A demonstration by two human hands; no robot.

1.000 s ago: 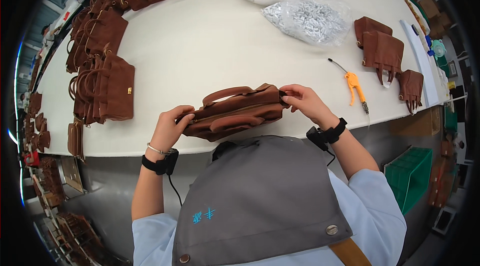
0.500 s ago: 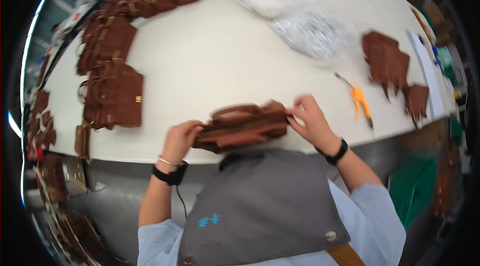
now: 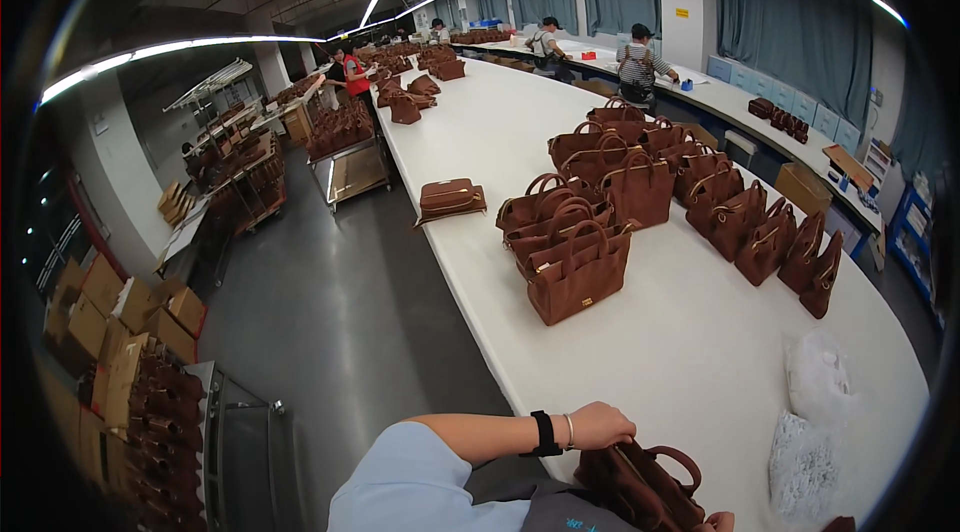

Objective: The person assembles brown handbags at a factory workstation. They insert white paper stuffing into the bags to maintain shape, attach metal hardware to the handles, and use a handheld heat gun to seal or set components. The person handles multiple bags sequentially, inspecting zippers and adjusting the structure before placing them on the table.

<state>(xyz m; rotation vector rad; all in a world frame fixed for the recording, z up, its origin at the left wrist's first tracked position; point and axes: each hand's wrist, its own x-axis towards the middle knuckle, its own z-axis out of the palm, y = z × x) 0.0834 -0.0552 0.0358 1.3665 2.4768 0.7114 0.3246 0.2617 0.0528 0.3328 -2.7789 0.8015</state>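
View had swung up and left off the hands; left hand gripped the brown leather handbag at the white worktop edge, right hand barely visible, grip untellable; handling in progress, firmer two-handed hold likely needed next.

Brown cardboard boxes far left

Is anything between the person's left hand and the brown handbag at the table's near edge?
Nothing visible. The left hand rests directly on the brown handbag at the white table's near edge. The right hand barely shows at the frame's bottom, beside the bag.
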